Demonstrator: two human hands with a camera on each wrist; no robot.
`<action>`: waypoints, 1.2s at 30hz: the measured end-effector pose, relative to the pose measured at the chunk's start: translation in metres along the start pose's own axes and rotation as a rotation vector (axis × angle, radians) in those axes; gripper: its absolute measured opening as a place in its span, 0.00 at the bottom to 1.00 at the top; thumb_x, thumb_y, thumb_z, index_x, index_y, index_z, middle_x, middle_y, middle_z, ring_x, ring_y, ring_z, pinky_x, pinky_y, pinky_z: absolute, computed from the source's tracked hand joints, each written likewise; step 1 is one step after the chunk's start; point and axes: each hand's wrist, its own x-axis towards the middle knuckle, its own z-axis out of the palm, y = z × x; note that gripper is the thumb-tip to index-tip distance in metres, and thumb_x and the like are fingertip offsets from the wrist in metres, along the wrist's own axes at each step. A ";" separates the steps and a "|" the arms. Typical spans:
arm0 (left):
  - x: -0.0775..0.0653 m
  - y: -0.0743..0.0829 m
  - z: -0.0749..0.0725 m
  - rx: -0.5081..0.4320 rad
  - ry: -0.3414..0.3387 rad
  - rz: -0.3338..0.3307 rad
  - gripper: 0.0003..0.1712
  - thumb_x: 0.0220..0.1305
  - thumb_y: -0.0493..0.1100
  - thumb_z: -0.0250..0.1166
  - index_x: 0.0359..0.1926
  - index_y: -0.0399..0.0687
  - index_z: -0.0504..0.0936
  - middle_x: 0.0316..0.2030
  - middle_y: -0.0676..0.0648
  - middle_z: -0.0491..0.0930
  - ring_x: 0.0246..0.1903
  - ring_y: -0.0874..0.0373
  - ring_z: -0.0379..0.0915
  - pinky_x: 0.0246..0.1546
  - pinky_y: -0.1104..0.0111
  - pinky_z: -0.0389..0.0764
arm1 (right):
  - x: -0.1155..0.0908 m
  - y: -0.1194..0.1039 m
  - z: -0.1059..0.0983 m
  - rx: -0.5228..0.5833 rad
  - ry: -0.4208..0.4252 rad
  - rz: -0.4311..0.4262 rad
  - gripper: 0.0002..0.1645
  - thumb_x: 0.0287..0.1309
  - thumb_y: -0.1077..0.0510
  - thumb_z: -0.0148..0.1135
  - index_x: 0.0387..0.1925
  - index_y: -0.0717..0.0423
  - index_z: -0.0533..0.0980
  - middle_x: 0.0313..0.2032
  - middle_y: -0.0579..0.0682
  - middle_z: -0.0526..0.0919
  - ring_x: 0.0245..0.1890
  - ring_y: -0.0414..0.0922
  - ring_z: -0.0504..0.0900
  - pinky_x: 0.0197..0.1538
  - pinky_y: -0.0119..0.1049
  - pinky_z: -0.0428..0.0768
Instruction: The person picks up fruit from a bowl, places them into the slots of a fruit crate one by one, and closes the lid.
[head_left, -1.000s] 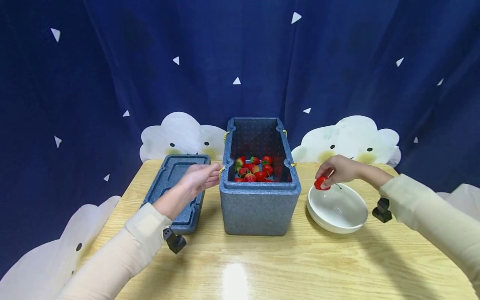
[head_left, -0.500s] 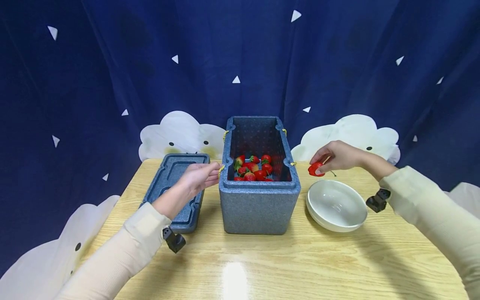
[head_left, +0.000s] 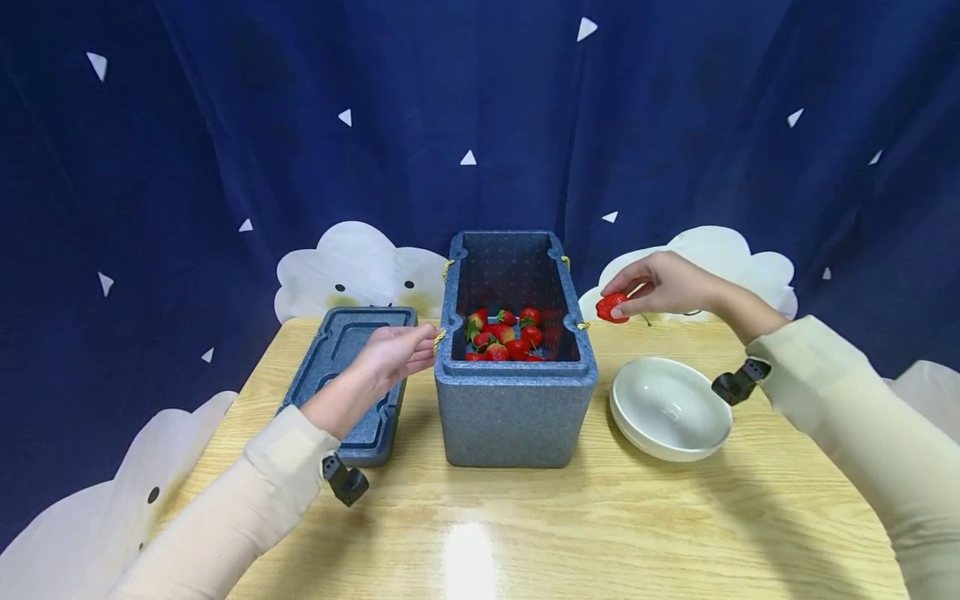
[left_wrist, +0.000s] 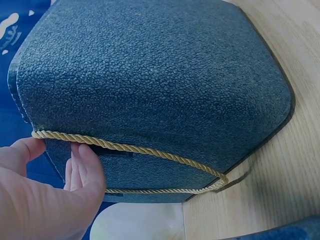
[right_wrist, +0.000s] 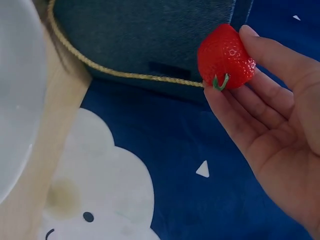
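Note:
Between thumb and fingertips of my right hand (head_left: 675, 282) I pinch a red strawberry (head_left: 612, 307) with a green stem. It is in the air just right of the blue-grey foam box (head_left: 517, 421), above and behind the white bowl (head_left: 675, 408). In the right wrist view the strawberry (right_wrist: 226, 56) overlaps the box wall. Inside the open box lie several more strawberries (head_left: 497, 333). My left hand (head_left: 393, 354) touches the box's left side near the rim. In the left wrist view its fairly straight fingers (left_wrist: 87, 167) rest against the wall by the yellow rope handle (left_wrist: 125, 147).
The box's lid (head_left: 375, 433) lies on the wooden table (head_left: 390, 533) to the left, partly under my left forearm. A dark blue curtain (head_left: 390, 108) with white clouds and triangles hangs behind the table.
My right hand has lifted the strawberry up from over the bowl and carried it left and away from me, closer to the box. The left hand has stayed on the box.

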 end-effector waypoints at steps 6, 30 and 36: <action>-0.001 0.002 0.000 0.000 0.010 -0.017 0.30 0.66 0.42 0.55 0.67 0.36 0.64 0.63 0.38 0.70 0.60 0.52 0.72 0.62 0.65 0.77 | 0.011 -0.011 -0.007 -0.011 0.013 0.002 0.18 0.52 0.59 0.71 0.45 0.59 0.82 0.41 0.56 0.87 0.36 0.43 0.85 0.40 0.24 0.85; -0.002 -0.003 0.001 0.014 -0.020 0.030 0.31 0.67 0.42 0.53 0.67 0.34 0.63 0.65 0.36 0.69 0.66 0.48 0.67 0.66 0.62 0.74 | 0.059 -0.055 -0.017 0.041 0.083 0.003 0.17 0.55 0.55 0.70 0.47 0.54 0.83 0.41 0.53 0.88 0.36 0.42 0.85 0.43 0.22 0.82; -0.001 -0.002 0.000 0.014 -0.014 0.024 0.31 0.67 0.42 0.53 0.68 0.34 0.63 0.66 0.36 0.68 0.66 0.47 0.67 0.65 0.62 0.74 | 0.074 -0.065 -0.013 0.078 0.079 0.014 0.18 0.55 0.54 0.69 0.48 0.55 0.82 0.41 0.54 0.88 0.38 0.47 0.84 0.43 0.25 0.83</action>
